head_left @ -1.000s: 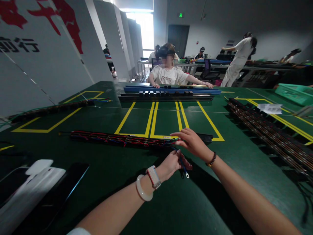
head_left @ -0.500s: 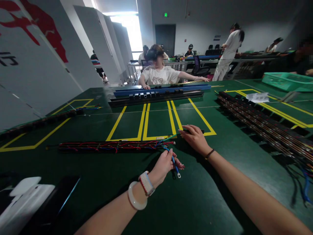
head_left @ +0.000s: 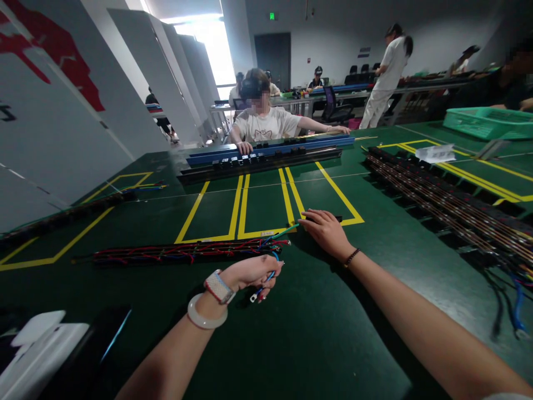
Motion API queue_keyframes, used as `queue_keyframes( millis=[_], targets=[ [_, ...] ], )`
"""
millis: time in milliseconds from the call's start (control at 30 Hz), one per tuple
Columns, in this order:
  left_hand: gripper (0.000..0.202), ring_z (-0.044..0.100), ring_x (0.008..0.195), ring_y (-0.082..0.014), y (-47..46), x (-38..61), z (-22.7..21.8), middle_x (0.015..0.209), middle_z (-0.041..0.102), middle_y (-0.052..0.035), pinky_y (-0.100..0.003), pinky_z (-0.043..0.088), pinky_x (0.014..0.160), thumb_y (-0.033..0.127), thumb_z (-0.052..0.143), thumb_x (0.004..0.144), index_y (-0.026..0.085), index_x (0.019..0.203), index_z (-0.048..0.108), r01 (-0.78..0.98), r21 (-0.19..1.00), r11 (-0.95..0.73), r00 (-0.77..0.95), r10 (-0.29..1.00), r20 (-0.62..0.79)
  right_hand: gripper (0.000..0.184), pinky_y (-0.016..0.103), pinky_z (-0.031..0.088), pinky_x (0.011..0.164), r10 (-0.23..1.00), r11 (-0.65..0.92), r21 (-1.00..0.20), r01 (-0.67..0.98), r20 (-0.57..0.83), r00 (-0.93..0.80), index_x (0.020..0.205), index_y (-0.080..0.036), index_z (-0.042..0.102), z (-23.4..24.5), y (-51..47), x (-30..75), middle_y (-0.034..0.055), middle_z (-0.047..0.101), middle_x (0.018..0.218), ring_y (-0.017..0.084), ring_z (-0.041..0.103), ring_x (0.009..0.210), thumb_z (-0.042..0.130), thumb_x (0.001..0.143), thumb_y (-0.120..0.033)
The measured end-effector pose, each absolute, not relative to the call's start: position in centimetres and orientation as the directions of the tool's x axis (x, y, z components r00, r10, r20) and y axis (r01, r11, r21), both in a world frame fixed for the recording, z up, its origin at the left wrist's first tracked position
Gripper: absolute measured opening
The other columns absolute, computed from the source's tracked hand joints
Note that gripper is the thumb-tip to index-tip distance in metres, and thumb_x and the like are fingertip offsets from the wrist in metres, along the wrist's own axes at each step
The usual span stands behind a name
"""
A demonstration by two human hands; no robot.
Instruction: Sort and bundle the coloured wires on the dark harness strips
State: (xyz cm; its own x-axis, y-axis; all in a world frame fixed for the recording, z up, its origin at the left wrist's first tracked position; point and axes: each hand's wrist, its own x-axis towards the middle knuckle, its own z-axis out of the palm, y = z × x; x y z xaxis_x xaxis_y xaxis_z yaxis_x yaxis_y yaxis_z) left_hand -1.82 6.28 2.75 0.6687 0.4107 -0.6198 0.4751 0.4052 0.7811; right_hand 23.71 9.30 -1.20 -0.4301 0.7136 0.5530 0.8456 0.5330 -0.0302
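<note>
A long black rail strung with red and blue wires [head_left: 183, 251] lies across the green table in front of me. My left hand [head_left: 250, 272] is closed on a blue wire [head_left: 266, 279] that comes out of the rail's right end; a metal ring terminal hangs below my fingers. My right hand [head_left: 327, 230] rests palm down on the rail's black right end [head_left: 336, 219], fingers curled over it, beside a green wire [head_left: 285, 230].
A person sits across the table behind a blue and black rail [head_left: 266, 155]. More wired rails [head_left: 449, 205] run along the right side, with a green basket [head_left: 487, 123] behind. A white object and a dark phone [head_left: 62, 355] lie near left. Yellow tape boxes mark the table.
My left hand has drawn the blue wire back toward me and to the left, turning the terminal downward. My right hand stays on the rail's end. The view has shifted slightly.
</note>
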Motion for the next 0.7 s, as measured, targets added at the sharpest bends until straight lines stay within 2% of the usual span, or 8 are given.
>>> queue_keyframes(
  millis=[167,233,300,367,467,567,633,700],
  targets=[
    [0.038,0.042,0.032,-0.0105,6.9,-2.5,2.9,0.041,0.037,0.0082,-0.021,0.038,0.036,0.057,0.048,0.08,0.021,0.07,0.044,0.525,0.777,0.348,0.701,0.34,-0.626,0.028,0.039,0.04,0.094,0.717,0.535,-0.026,0.845,0.542,-0.438,0.116,-0.025,0.061,-1.0,9.1,23.6,0.0041,0.059,0.124,0.022,0.05,0.116,0.047,0.092,-0.022],
    [0.038,0.05,0.037,-0.0123,6.9,-2.5,2.9,0.045,0.047,0.0054,-0.023,0.043,0.041,0.057,0.049,0.08,0.02,0.073,0.046,0.512,0.781,0.359,0.708,0.338,-0.62,0.028,0.039,0.04,0.094,0.718,0.534,-0.027,0.845,0.542,-0.437,0.116,-0.025,0.061,-0.9,9.1,23.6,0.0043,0.059,0.124,0.022,0.05,0.116,0.047,0.092,-0.022],
    [0.039,0.061,0.05,-0.0158,6.8,-2.4,3.0,0.056,0.061,-0.0015,-0.026,0.049,0.05,0.057,0.05,0.08,0.019,0.079,0.05,0.468,0.802,0.372,0.727,0.354,-0.589,0.029,0.039,0.04,0.094,0.722,0.535,-0.037,0.844,0.539,-0.434,0.117,-0.025,0.061,-1.0,9.0,23.6,0.0044,0.059,0.124,0.022,0.05,0.116,0.048,0.092,-0.021],
    [0.039,0.067,0.063,-0.019,6.5,-2.1,3.3,0.069,0.068,-0.0089,-0.029,0.052,0.06,0.055,0.052,0.081,0.016,0.084,0.055,0.427,0.816,0.391,0.756,0.342,-0.559,0.028,0.04,0.04,0.093,0.727,0.539,-0.062,0.84,0.537,-0.428,0.116,-0.025,0.061,-1.2,9.1,23.6,0.0045,0.06,0.123,0.022,0.051,0.114,0.047,0.092,-0.021],
    [0.031,0.069,0.069,-0.0228,6.1,-1.6,3.4,0.072,0.07,-0.0137,-0.033,0.053,0.063,0.043,0.056,0.082,0.013,0.081,0.062,0.469,0.752,0.462,0.774,0.195,-0.603,0.027,0.041,0.043,0.091,0.725,0.553,-0.151,0.82,0.572,-0.383,0.114,-0.024,0.062,-1.1,9.4,23.4,0.0058,0.06,0.122,0.021,0.055,0.107,0.046,0.092,-0.022],
    [0.025,0.068,0.06,-0.0244,5.7,-1.1,2.8,0.06,0.067,-0.011,-0.036,0.054,0.057,0.034,0.054,0.083,0.014,0.074,0.065,0.516,0.681,0.52,0.756,0.099,-0.648,0.029,0.043,0.046,0.091,0.701,0.546,-0.308,0.779,0.678,-0.223,0.117,-0.022,0.059,0.4,8.8,22.6,0.0091,0.059,0.12,0.022,0.055,0.108,0.045,0.092,-0.023],
    [0.021,0.066,0.054,-0.024,5.6,-0.8,2.1,0.053,0.065,-0.0076,-0.036,0.054,0.053,0.033,0.055,0.081,0.016,0.075,0.066,0.472,0.676,0.566,0.752,0.143,-0.644,0.032,0.045,0.046,0.094,0.667,0.549,-0.384,0.743,0.736,-0.112,0.121,-0.023,0.056,2.6,7.2,21.5,0.0104,0.057,0.12,0.024,0.053,0.112,0.044,0.092,-0.022],
    [0.02,0.065,0.051,-0.0246,5.6,-0.5,1.4,0.053,0.064,-0.0062,-0.037,0.053,0.049,0.034,0.057,0.08,0.017,0.08,0.067,0.286,0.694,0.661,0.738,0.31,-0.6,0.037,0.048,0.043,0.098,0.623,0.607,-0.366,0.706,0.77,-0.137,0.126,-0.025,0.052,5.3,4.7,19.9,0.0103,0.055,0.123,0.025,0.051,0.116,0.045,0.091,-0.02]
  ],
)
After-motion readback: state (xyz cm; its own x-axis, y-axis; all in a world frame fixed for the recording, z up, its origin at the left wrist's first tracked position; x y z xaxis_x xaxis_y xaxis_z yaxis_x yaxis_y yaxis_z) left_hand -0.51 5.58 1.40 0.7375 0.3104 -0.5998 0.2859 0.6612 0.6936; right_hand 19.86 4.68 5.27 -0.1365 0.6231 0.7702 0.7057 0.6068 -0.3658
